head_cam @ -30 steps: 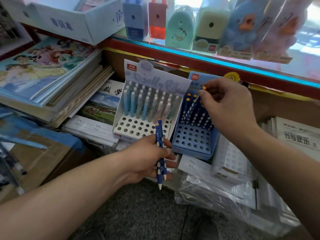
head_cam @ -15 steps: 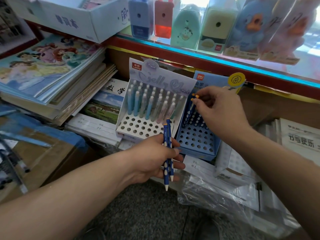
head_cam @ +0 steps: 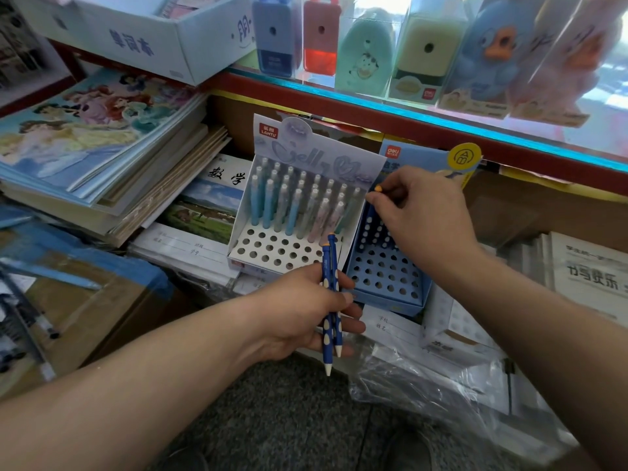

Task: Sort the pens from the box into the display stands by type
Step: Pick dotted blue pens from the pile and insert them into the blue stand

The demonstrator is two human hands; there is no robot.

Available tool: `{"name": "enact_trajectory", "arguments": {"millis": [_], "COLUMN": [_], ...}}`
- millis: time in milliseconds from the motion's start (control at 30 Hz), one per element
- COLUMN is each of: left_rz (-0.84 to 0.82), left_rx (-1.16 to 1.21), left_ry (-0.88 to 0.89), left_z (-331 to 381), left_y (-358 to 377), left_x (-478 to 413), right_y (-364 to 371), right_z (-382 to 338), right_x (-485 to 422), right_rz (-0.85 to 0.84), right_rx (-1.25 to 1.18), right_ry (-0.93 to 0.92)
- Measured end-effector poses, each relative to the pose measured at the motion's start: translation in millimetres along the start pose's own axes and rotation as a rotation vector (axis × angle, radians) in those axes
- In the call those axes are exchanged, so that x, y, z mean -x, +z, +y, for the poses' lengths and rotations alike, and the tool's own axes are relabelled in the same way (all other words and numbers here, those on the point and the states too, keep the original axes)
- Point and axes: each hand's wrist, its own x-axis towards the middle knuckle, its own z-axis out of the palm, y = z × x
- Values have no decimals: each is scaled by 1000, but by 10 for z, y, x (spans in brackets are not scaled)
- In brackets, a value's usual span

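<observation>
Left hand (head_cam: 299, 311): grips two smooth blue dotted pens (head_cam: 327, 355), pointy white tips down.
Right hand (head_cam: 421, 215): pinches an orange-topped pen (head_cam: 378, 189) over the blue stand (head_cam: 390, 302).
White stand (head_cam: 238, 258): round holes, pastel pens (head_cam: 292, 212).

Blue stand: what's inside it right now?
Dark blue dotted pens sit in the blue stand's back rows; the front holes are empty. The right hand, pinching an orange-capped pen, covers the rear right part, so the pen count there is hidden.

1. A stack of illustrated books (head_cam: 85, 130) lies at the left.
2. Boxed pencil sharpeners (head_cam: 424, 52) line the upper shelf (head_cam: 373, 108).
3. A taped cardboard carton (head_cam: 85, 300) sits lower left.
4. Clear plastic wrap (head_cam: 424, 396) lies lower right.
</observation>
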Motion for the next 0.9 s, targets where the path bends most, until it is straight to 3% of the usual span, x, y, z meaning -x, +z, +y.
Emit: {"name": "enact_trajectory", "arguments": {"millis": [400,567,767,900], "left_rz": [-16,-61,-160,-162], "left_rx": [11,-4,-34,-62], "left_ry": [10,16,39,54], "left_z": [8,10,-15,-18], "left_y": [0,-2,54,96], "left_x": [17,29,26,17], "right_y": [122,-50,-90,-145], "right_z": [7,-85,-137,-46], "right_x": [54,150,237,232], "right_rz": [-66,-20,-542,-611], "right_rx": [124,-31,-418,-509], "right_ry": [12,41,288,377]}}
